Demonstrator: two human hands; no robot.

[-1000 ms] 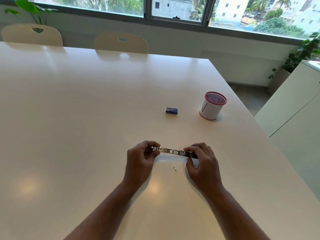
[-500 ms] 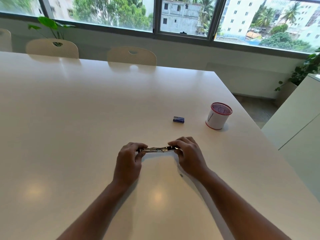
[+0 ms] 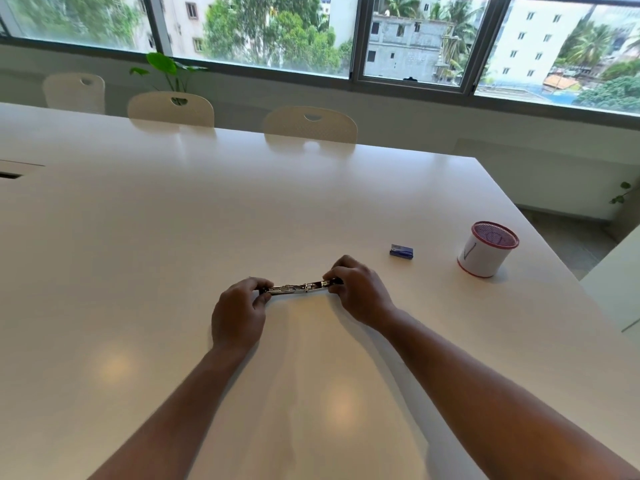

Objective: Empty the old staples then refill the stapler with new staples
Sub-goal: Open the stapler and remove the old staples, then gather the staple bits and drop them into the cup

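Note:
A small metal stapler [image 3: 298, 287] is folded out flat, its shiny inner rail facing up, just above the white table [image 3: 173, 237]. My left hand [image 3: 239, 313] pinches its left end and my right hand [image 3: 360, 295] grips its right end. A small blue staple box [image 3: 401, 251] lies on the table beyond and to the right of my right hand. I cannot tell whether any staples sit in the rail.
A white mesh pen cup with a red rim [image 3: 486, 249] stands right of the staple box, near the table's right edge. Three pale chairs [image 3: 310, 124] line the far side under the window. A white cabinet [image 3: 616, 289] stands at the right.
My view has tilted up and swung, so hands and stapler sit further left in frame. Both hands keep hold of the stapler ends. The small white bits seen below the stapler earlier are out of sight.

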